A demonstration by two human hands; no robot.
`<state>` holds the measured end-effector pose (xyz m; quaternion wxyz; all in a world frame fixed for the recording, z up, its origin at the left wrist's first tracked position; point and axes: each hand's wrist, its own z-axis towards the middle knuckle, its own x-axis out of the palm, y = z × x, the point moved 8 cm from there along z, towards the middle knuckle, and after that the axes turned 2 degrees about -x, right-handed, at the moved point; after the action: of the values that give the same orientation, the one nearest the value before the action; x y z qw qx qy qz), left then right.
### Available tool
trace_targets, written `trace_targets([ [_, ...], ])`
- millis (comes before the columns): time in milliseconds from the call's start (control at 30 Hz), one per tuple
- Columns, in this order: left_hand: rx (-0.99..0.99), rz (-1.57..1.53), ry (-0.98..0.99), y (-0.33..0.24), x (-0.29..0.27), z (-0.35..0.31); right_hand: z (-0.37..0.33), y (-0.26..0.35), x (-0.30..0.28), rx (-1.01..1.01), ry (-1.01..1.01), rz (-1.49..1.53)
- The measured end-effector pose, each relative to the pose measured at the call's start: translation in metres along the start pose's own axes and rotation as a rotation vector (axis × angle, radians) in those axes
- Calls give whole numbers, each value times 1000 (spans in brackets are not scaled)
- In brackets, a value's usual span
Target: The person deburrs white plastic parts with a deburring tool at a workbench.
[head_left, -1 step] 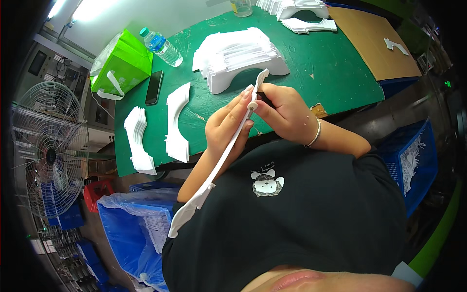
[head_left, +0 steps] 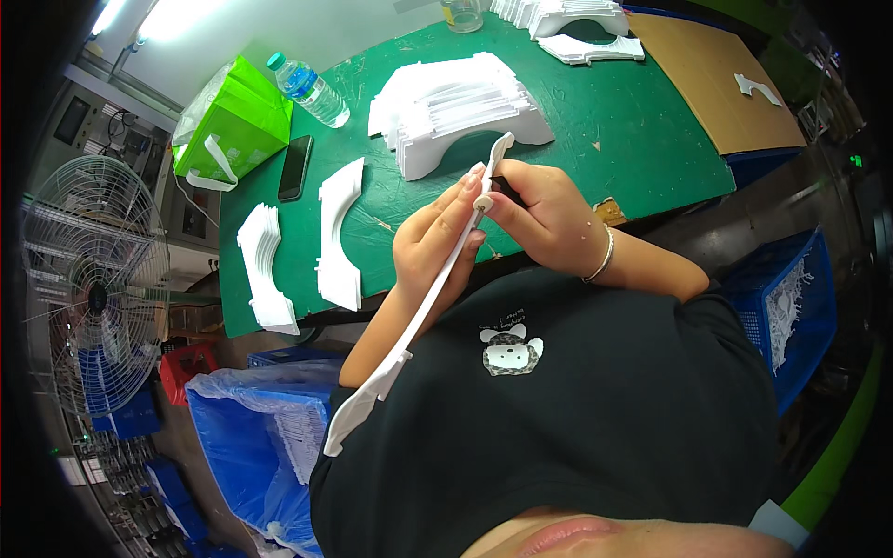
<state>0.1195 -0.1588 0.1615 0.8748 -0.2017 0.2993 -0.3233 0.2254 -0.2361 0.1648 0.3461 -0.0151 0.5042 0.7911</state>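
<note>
Both of my hands hold a long, thin curved white plastic piece [head_left: 423,312] above the near edge of the green table [head_left: 642,149]. It runs from near the white stack down past my left forearm. My left hand [head_left: 433,246] wraps its middle, fingers pressed along it. My right hand [head_left: 549,209], with a bracelet on the wrist, pinches the upper part, and a small dark thing shows between its fingers. A stack of white arch-shaped pieces [head_left: 465,107] lies just beyond my hands.
Two piles of curved white pieces [head_left: 339,232] [head_left: 265,270] lie at the table's left, beside a black phone [head_left: 296,167], water bottle [head_left: 312,88] and green bag [head_left: 233,121]. A cardboard sheet [head_left: 716,74] is far right. A lined blue bin [head_left: 246,437], fan [head_left: 84,298] and blue crate [head_left: 791,298] stand around.
</note>
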Motion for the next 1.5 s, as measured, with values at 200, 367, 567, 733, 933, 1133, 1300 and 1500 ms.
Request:
trace_targets([
  [200,111,50,-43,-1,0,-1,1,-5,6,17,32,60],
  [367,90,79,-39,4,1,-5,1,2,11,-6,78,83],
  [567,118,193,-30,-1,-6,4,-1,-7,14,4,93,125],
  [733,-506,-181,-167,50,-28,-9,5,-25,-10,154,48,-51],
  [933,-647,-615,-59,55,-13,-13,20,-19,-26,-49,-157,-194],
  [1133,-585,-890,118,50,10,-18,24,-7,-27,-172,-243,-196],
  [1300,-543,-994,152,48,19,-17,22,-10,-29,-174,-287,-182],
  [1500,-568,-1047,180,50,24,-23,22,-18,-25,-134,-241,-66],
])
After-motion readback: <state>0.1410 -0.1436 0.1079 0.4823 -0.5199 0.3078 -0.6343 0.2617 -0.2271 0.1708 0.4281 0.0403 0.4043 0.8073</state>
